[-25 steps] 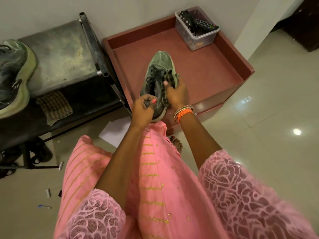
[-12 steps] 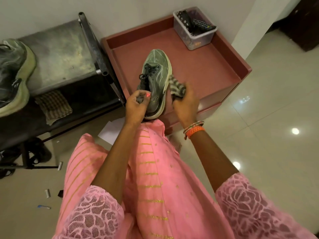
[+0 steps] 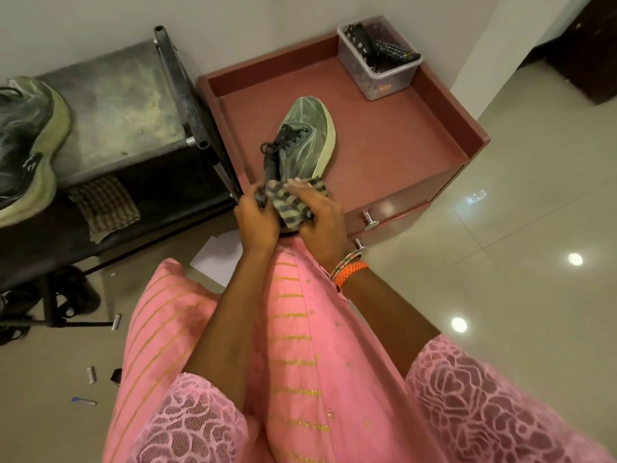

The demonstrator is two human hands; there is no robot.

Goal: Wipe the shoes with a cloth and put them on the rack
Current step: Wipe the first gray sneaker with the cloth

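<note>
While left hand (image 3: 257, 222) grips the heel of the shoe (image 3: 300, 142) and right hand (image 3: 320, 222) presses the soft cloth (image 3: 290, 202) just beside, the light, stiffish shoe seems best held at the heel.

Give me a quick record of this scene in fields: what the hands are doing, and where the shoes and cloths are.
left hand: left hand grips the heel end of the green shoe
right hand: right hand presses the striped cloth against the shoe's heel
shoe position: toe pointing away, over the red cabinet
second shoe: other shoe lies on the rack at left
spare cloth: checked cloth on the rack's lower shelf
cabinet corner: clear box holding remotes
stage: wiping under way, held shoe not yet on the rack
</note>
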